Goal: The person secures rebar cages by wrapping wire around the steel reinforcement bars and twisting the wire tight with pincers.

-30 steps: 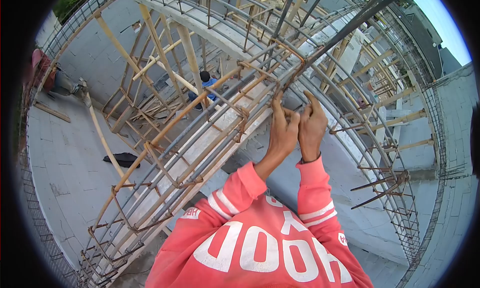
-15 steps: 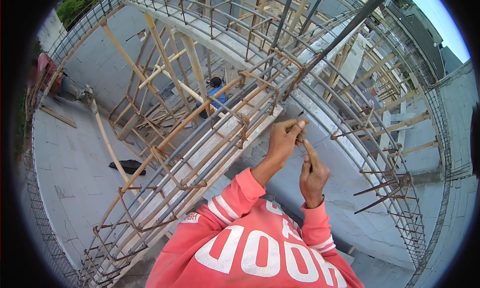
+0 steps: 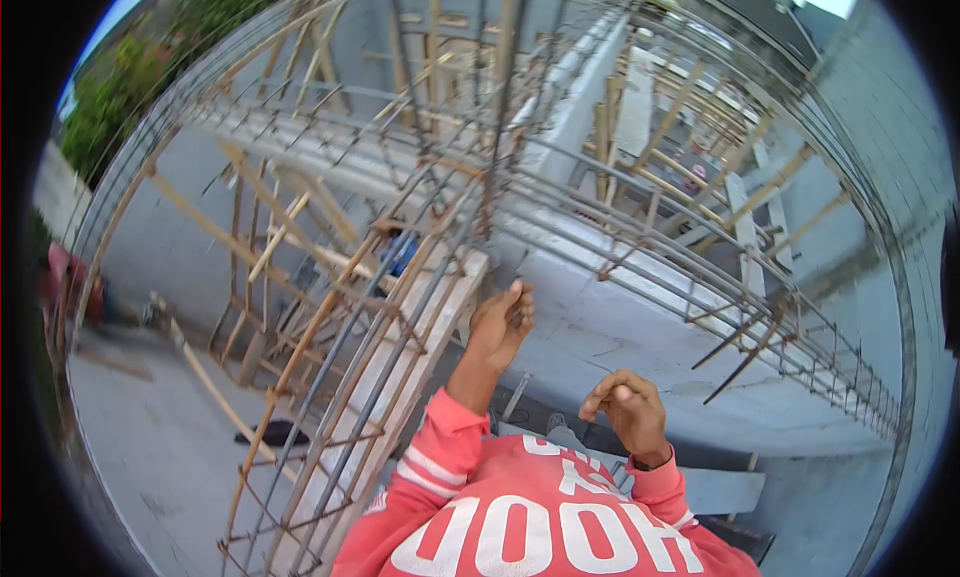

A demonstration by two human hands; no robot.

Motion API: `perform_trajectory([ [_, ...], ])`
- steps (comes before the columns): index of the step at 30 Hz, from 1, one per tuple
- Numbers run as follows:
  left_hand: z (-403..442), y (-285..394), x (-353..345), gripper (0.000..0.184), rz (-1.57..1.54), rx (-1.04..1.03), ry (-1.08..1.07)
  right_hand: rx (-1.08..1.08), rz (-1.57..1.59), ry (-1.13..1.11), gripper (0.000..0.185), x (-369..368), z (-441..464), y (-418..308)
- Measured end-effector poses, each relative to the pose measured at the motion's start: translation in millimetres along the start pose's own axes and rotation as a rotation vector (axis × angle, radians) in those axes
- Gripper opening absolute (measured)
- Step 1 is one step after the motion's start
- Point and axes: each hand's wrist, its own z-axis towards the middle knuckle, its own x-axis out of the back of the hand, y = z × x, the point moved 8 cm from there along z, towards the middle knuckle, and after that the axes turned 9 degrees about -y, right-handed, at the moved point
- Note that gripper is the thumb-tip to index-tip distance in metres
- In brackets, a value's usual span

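My left hand is raised beside the end of the rebar cage on the left beam, its fingers curled in a pinch. Whatever it may hold is too small to make out. Lower and to the right, my right hand hangs before the pale block wall, fingers bent and partly apart, nothing visible in it. The two hands do not touch each other or the bars. Another rebar cage runs to the right from the corner, where upright bars rise.
A person in blue is below, behind the left cage. Another person in red is at the far left. Wooden props stand in the left room. Bar ends jut out on the right. A plank lies below.
My hands have moved down and apart, away from the bars at the corner. The view has turned, so the cages and corner appear shifted to the left.
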Motion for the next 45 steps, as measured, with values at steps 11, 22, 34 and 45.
perform_trajectory([
  [11,-55.2,-68.2,2.9,0.042,0.961,0.493,-0.332,-0.204,-1.227,0.267,0.024,9.9,32.5,-103.7],
  [22,-63.1,57.3,-86.8,0.02,0.727,-0.38,-0.154,0.167,-0.81,-0.023,0.019,-20.5,77.4,-21.0],
  [34,-21.5,11.5,-34.2,0.015,-0.173,-0.231,-0.06,-0.073,-0.176,0.332,0.025,-4.0,56.7,12.6],
  [45,-12.8,13.7,-11.9,0.012,-0.201,-0.245,0.1,0.016,-0.451,0.379,0.031,-13.3,74.1,1.2],
])
